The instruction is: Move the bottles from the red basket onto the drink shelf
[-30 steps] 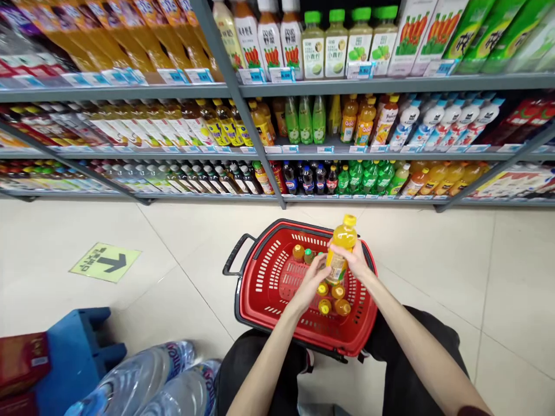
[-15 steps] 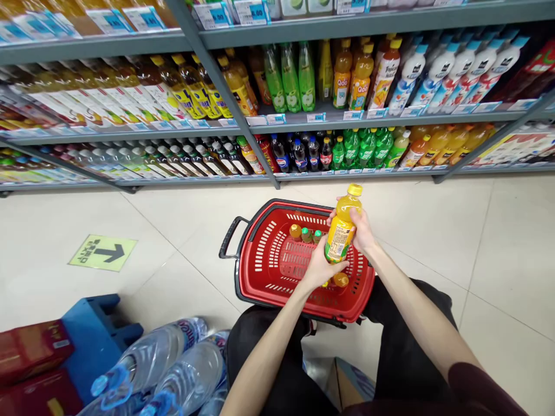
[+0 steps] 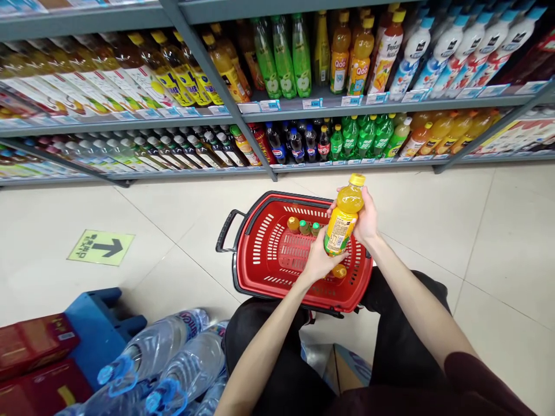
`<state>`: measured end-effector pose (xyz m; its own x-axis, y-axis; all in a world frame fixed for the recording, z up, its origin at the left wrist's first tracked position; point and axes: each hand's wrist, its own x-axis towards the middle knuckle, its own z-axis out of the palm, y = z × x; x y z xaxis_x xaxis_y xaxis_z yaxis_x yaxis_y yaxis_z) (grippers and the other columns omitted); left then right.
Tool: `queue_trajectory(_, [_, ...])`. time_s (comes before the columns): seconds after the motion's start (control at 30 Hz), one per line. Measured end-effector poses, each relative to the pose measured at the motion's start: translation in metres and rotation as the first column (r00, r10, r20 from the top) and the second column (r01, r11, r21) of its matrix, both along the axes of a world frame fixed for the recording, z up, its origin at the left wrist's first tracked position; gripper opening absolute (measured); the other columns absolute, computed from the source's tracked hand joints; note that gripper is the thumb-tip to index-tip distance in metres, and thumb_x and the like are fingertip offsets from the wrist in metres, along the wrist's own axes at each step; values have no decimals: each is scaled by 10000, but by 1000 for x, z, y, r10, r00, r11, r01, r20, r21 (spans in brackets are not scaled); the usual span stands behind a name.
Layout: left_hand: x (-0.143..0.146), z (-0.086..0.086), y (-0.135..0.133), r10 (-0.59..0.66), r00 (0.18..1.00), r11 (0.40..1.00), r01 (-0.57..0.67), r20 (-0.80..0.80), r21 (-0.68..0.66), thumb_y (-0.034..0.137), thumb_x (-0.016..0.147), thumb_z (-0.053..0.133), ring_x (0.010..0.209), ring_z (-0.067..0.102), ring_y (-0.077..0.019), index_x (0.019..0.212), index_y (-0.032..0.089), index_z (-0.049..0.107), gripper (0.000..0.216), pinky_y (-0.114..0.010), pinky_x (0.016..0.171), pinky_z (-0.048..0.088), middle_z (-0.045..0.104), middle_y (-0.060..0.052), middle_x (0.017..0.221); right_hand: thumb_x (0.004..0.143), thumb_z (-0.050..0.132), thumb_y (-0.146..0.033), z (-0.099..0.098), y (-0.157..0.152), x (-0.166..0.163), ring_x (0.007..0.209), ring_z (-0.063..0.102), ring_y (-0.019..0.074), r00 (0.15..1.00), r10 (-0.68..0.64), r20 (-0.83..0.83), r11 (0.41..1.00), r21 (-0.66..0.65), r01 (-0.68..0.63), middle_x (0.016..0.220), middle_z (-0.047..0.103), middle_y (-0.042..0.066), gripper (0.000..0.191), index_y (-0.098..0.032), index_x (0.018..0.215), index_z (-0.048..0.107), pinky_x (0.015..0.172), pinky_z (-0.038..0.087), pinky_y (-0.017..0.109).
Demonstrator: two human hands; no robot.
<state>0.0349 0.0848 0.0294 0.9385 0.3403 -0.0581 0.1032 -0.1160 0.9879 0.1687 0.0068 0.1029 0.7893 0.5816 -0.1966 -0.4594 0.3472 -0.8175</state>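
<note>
Right hand (image 3: 366, 222) is wrapped around the upper body of an orange juice bottle (image 3: 342, 219), yellow cap up, tilted slightly, held at centre frame above the red basket (image 3: 260, 260). Left hand (image 3: 321, 263) cups the bottle's base, fingers curled against the label; its print is too small to read. Judged progress: the bottle is lifted clear of the basket and not shelved; several capped bottles (image 3: 303, 226) remain inside along the far wall, one more below the hands. On the middle shelf (image 3: 390, 101), upper centre, bottles marked "Qoo" (image 3: 340, 55) and one reading "Tropicana" in part. A floor arrow sticker (image 3: 100, 247) sits at left; its characters are illegible.
</note>
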Motion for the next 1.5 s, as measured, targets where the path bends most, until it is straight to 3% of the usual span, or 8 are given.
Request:
queue_trajectory(0.5, [-1, -5, 6, -33, 999, 991, 36, 22, -130, 333, 644, 943, 1264, 629, -284, 1407, 215, 500, 891, -430, 1114, 481, 643, -116, 1383, 876, 480, -784, -1, -1, 5, 826, 751, 244, 999, -20, -36, 999, 36, 21, 793, 743, 44, 624, -221, 1108, 611, 715, 606, 360])
queue_trajectory(0.67, [-2, -5, 7, -90, 995, 960, 95, 30, -264, 367, 645, 951, 1236, 637, -290, 1419, 201, 501, 910, -435, 1095, 490, 654, -124, 1354, 866, 514, -771, 3, -2, 6, 861, 759, 260, 998, -12, -58, 998, 57, 15, 794, 744, 42, 592, -233, 1097, 600, 727, 617, 369])
queue_trajectory(0.93, [-9, 10, 7, -295, 953, 811, 291, 76, -507, 564, 606, 949, 1190, 638, -314, 1482, 147, 459, 1087, -390, 998, 508, 650, -189, 1316, 838, 660, -615, 9, -6, 10, 743, 745, 233, 995, 19, -102, 970, 241, 7, 804, 744, 24, 415, -238, 1010, 629, 674, 632, 370])
queue_trajectory(1.03, [-11, 8, 10, -349, 929, 765, 356, 120, -536, 606, 649, 911, 994, 680, -237, 1438, 149, 496, 1001, -319, 851, 524, 695, -169, 1192, 854, 653, -559, 7, -9, 13, 658, 714, 202, 989, 26, -143, 955, 296, 18, 833, 744, 23, 351, -237, 991, 629, 662, 635, 379])
queue_trajectory(1.17, [-10, 4, 12, -461, 852, 608, 507, 248, -611, 693, 700, 835, 558, 504, -60, 1298, 134, 577, 858, -231, 561, 390, 708, -124, 1035, 822, 687, -524, 4, -13, 17, 617, 693, 183, 985, 36, -169, 933, 360, 27, 861, 739, 18, 325, -228, 945, 630, 662, 636, 395])
queue_trajectory(1.3, [-11, 2, 7, -495, 784, 469, 605, 375, -644, 765, 747, 745, 530, 470, -46, 1190, 109, 635, 799, -245, 544, 316, 696, -137, 1027, 808, 716, -532, 5, -12, 18, 569, 649, 158, 988, 47, -151, 912, 410, 20, 803, 707, 2, 337, -215, 885, 634, 624, 618, 370])
queue_trajectory(1.37, [-11, 2, 3, -508, 776, 460, 612, 374, -644, 768, 757, 734, 556, 476, -53, 1189, 109, 645, 792, -252, 570, 319, 696, -142, 1048, 818, 710, -540, 6, -11, 18, 528, 615, 141, 987, 57, -153, 909, 416, 12, 762, 686, -5, 341, -210, 858, 634, 576, 594, 338])
queue_trajectory(1.5, [-11, 1, 0, -509, 798, 517, 583, 322, -627, 751, 757, 747, 694, 541, -116, 1243, 122, 653, 801, -291, 686, 388, 696, -159, 1124, 828, 693, -531, 4, -12, 21, 486, 585, 122, 984, 44, -175, 918, 395, 30, 727, 668, -11, 332, -206, 831, 626, 527, 561, 301])
